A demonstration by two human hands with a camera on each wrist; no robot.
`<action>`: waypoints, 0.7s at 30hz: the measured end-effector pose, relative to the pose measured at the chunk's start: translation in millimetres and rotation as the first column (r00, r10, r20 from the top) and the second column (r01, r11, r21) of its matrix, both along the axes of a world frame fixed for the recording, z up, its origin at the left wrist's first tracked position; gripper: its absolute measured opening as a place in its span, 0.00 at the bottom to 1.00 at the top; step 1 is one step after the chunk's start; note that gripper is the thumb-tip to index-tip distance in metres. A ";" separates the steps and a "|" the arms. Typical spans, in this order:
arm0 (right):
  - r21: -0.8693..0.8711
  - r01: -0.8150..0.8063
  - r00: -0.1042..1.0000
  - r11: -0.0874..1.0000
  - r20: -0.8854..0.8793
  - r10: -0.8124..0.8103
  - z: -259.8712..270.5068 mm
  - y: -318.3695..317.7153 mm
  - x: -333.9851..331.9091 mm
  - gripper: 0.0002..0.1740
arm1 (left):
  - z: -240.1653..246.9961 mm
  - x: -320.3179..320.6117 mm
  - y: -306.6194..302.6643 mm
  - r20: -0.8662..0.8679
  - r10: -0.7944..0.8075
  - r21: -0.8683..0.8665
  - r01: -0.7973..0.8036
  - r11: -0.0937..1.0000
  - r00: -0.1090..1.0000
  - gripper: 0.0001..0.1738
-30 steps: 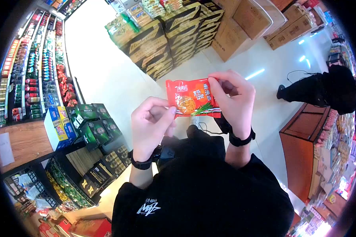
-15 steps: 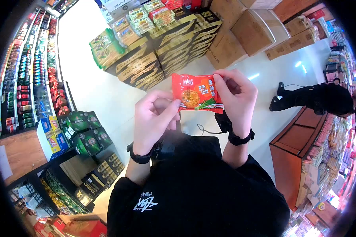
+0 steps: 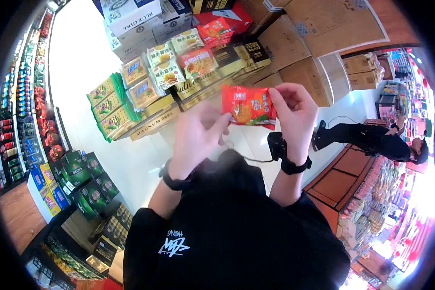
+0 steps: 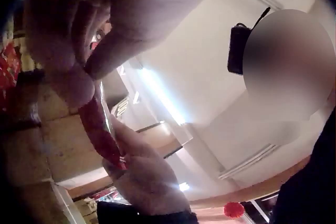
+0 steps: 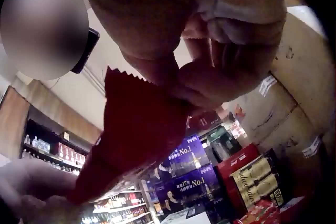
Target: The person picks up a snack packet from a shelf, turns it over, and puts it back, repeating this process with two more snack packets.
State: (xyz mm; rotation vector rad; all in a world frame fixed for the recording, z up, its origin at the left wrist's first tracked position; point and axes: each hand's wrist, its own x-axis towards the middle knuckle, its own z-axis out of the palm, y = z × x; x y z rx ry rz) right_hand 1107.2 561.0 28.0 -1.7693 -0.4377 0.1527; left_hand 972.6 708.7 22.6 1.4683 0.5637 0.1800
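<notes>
A small red biscuit packet [image 3: 249, 108], with a round biscuit and green scallion printed on its front, is held up level before the chest. My left hand [image 3: 198, 137] pinches its left edge between thumb and fingers. At the opposite edge, my right hand [image 3: 297, 113] grips it with thumb and curled fingers. Seen nearly edge-on in the left wrist view, the packet [image 4: 102, 129] spans the two hands. The right wrist view shows the back of the packet [image 5: 139, 124] and its zigzag end seal by the right fingers.
Ahead, biscuit packs [image 3: 166, 72] in several kinds lie on stacked beer cartons [image 3: 152, 118]. Brown cardboard boxes [image 3: 295, 72] stand to their right. Green beer cartons [image 3: 84, 181] and drink shelves line the left. At the right are a wooden counter [image 3: 340, 169] and another person [image 3: 372, 140].
The head view has swung right and up, bringing the biscuit packs on the cartons nearer and fully into sight. Both hands keep hold of the packet, which sits slightly farther right in view.
</notes>
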 end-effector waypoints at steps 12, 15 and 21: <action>-0.038 -0.186 0.981 0.982 -0.057 0.183 -14.9 96.4 114.6 0.08 | -13.2 94.7 68.3 -0.083 0.197 0.124 -0.186 0.975 0.977 0.06; -0.052 -0.259 0.964 0.964 -0.079 0.255 -27.0 119.7 150.5 0.08 | -21.0 125.4 81.4 -0.103 0.241 0.272 -0.206 0.940 0.965 0.06; -0.046 -0.402 0.906 0.914 -0.164 0.390 -47.4 166.4 213.9 0.08 | -53.4 184.5 98.0 -0.195 0.368 0.462 -0.245 0.852 0.909 0.14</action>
